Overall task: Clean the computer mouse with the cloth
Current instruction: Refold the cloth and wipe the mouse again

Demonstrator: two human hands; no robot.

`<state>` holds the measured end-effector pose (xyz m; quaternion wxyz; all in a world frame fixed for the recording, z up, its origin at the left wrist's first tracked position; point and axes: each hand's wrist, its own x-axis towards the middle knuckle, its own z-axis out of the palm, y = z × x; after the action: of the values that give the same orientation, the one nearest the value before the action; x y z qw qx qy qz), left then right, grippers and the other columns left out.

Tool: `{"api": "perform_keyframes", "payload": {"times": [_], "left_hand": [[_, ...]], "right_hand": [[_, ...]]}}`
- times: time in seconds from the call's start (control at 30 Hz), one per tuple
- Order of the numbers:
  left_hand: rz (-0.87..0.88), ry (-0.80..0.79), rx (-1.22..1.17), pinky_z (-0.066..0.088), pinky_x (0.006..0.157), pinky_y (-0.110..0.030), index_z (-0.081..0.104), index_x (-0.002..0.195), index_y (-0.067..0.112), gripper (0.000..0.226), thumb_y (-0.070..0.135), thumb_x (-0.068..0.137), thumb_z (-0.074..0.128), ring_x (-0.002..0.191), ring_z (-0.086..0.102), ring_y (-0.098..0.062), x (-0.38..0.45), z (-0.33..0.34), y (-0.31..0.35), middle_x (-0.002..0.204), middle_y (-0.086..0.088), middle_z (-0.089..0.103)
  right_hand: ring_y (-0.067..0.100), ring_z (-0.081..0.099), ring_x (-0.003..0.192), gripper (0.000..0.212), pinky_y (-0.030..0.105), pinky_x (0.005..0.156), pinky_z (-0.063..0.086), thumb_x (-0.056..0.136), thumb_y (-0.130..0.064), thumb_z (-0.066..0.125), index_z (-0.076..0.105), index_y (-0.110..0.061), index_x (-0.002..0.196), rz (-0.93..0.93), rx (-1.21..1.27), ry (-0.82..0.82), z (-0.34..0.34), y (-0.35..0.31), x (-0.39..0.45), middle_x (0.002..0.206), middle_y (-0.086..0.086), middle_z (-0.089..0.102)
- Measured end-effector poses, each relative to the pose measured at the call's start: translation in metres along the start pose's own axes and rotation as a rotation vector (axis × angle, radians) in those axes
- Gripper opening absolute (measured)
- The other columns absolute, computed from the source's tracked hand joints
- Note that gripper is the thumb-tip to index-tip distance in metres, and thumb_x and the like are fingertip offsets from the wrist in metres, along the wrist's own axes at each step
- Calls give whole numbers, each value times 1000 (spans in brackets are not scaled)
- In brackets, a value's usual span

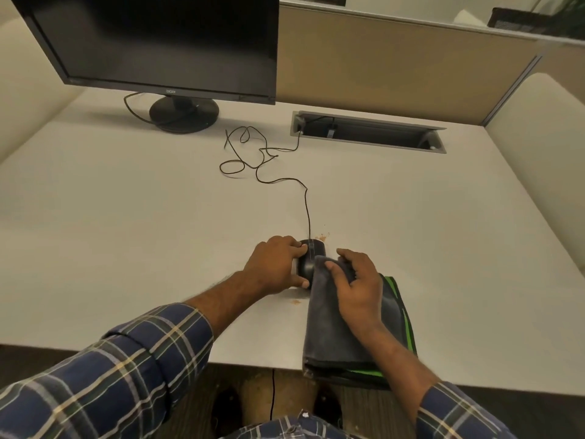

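Observation:
A black wired computer mouse (311,256) sits on the white desk (126,217) near the front edge. My left hand (274,267) grips its left side, thumb at the near end and fingers over the top. A folded grey cloth with green edging (329,324) lies to the right, its near end hanging past the desk edge. My right hand (354,284) presses the cloth's far end against the right side of the mouse. That side of the mouse is hidden under the cloth.
The mouse cable (306,204) runs away in loose loops to an open cable hatch (367,132). A dark monitor (152,42) on a round stand is at the back left. Small brown crumbs (322,237) lie beside the mouse. Padded partitions enclose the desk.

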<state>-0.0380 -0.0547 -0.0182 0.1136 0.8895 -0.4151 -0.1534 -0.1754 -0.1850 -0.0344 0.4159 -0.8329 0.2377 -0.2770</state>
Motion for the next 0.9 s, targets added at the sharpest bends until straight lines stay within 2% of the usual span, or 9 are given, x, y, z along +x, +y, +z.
{"api": "perform_keyframes", "payload": {"times": [0.07,0.13,0.2,0.3,0.4,0.57,0.73,0.83,0.9], "left_hand": [[7,-8,16,39,103,-39,43,145,28,84,64,74,70,127,42,-20,0,0,-2,142,4,49],[14,-6,38,39,103,-39,43,145,28,85,65,73,70,127,42,-20,1,0,-3,142,4,49],[31,3,68,38,101,-38,44,144,28,84,66,73,69,126,42,-19,1,-2,-3,140,5,50],[55,12,91,37,99,-37,47,142,28,83,65,71,71,123,43,-19,3,-5,-5,135,5,53],[83,20,111,37,97,-37,50,140,28,82,65,69,71,119,44,-18,6,-7,-7,128,5,55],[130,62,128,35,95,-33,50,140,30,74,58,75,72,119,45,-16,8,-6,-13,129,7,56],[146,-19,138,37,101,-36,49,140,30,69,48,78,74,125,45,-17,10,-29,-13,136,8,53],[17,228,-158,42,99,-30,61,129,29,41,31,88,67,117,54,-14,-6,-45,-13,130,8,59],[-47,438,-377,46,87,-21,66,116,30,26,30,90,64,100,58,-6,-30,-48,-9,112,15,61]], "right_hand": [[-6,53,97,14,11,80,47,90,-31,64,61,-26,103,-23,-43,-53,8,-3,-3,96,-16,56],[1,51,101,22,24,89,49,93,-42,57,63,-27,107,-38,-153,-117,9,-3,-7,105,-9,57],[12,45,118,41,39,104,38,91,-59,47,59,-35,121,-61,-380,-155,2,4,-13,125,-3,52],[22,31,132,62,48,110,22,87,-71,33,31,-47,143,-91,-623,-285,-8,11,-26,141,-1,36],[26,35,128,63,48,107,30,91,-56,39,17,-44,149,-111,-634,-358,-6,11,-35,138,7,38],[16,45,109,54,36,95,39,93,-35,44,28,-40,145,-262,-555,-400,-11,2,-36,128,-1,48],[-7,50,99,42,12,90,39,88,-38,63,44,-38,125,-135,-285,-195,-12,-14,-33,112,-24,51],[2,55,95,41,20,86,48,86,-37,68,51,-30,123,-172,-269,-141,-1,-31,-31,111,-10,59],[11,57,94,42,24,81,51,85,-35,70,57,-21,122,-202,-282,-79,9,-45,-30,109,-1,60]]}}
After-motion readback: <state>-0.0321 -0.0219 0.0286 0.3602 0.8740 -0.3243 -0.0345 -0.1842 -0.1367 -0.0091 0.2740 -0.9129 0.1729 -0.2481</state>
